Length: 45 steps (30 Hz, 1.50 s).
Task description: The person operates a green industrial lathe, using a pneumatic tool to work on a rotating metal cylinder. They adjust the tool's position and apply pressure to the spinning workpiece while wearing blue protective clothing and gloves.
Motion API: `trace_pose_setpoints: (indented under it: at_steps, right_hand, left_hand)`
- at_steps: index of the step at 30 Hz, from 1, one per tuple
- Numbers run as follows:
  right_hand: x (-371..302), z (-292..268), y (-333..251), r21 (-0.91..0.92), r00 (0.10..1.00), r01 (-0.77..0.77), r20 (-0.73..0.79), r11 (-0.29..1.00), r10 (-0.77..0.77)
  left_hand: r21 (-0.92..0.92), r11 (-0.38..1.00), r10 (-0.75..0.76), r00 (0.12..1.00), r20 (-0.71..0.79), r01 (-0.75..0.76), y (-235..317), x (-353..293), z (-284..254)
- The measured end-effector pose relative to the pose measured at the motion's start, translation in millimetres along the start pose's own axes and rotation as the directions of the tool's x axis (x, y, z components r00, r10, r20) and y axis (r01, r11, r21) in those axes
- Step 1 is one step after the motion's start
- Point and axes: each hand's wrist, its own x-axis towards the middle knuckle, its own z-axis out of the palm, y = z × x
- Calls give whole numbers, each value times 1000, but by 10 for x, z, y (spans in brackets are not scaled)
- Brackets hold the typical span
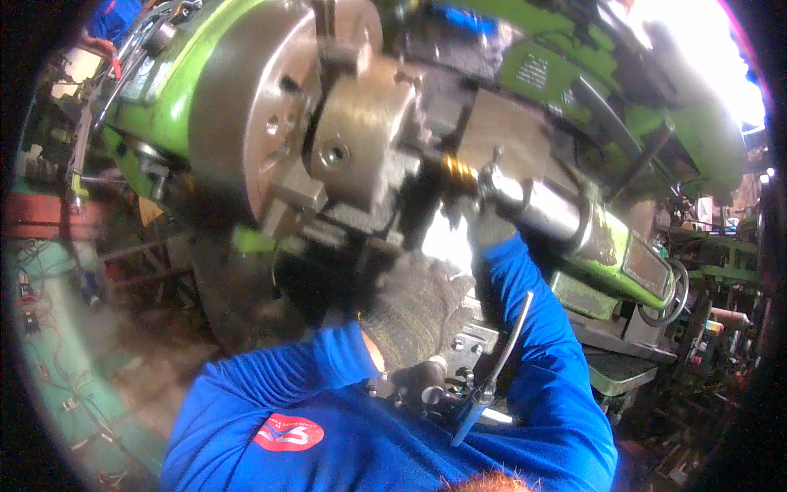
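A large lathe chuck (246,123) with jaws grips a thick round metal workpiece (361,123). Facing it is a gold-coloured drill bit (461,169), set in the tailstock quill (533,201). My left hand (416,312), in a dark knitted glove, reaches forward below the workpiece; its fingers are blurred and partly hidden. Just beyond it shows a glaring white patch (448,238), too bright to make out. My right hand (493,226), also gloved, is under the tailstock quill beside the drill bit, with its fingers hidden.
Close to my chest stands the tool post (430,379), with a long lever handle (512,336) rising beside it. The green tailstock (602,262) carries a handwheel (676,293) at the right. Cables lie over the green floor (61,353) at the left.
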Motion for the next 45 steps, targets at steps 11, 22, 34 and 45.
trace_pose_setpoints:
  at_steps: [11, 22, 34, 45]
  right_hand:
    - [-36, 35, -40, -410, 992, 98, 110, 907, -57]
    - [-104, 146, 29, -256, 996, 83, 2, 963, -86]
    - [-56, 195, -41, -138, 861, 317, -374, 938, -345]
    - [-235, -94, -450, 842, 979, -19, -93, 539, 181]
  left_hand:
    - [-9, 999, -32, 998, 59, 32, 1, -5, -24]
    - [-83, 996, 23, 995, -94, -31, -14, -27, -19]
    - [-859, 492, -227, 932, -282, -140, -731, 755, 201]
    - [-875, -482, -345, 910, 231, 40, -793, 1236, 374]
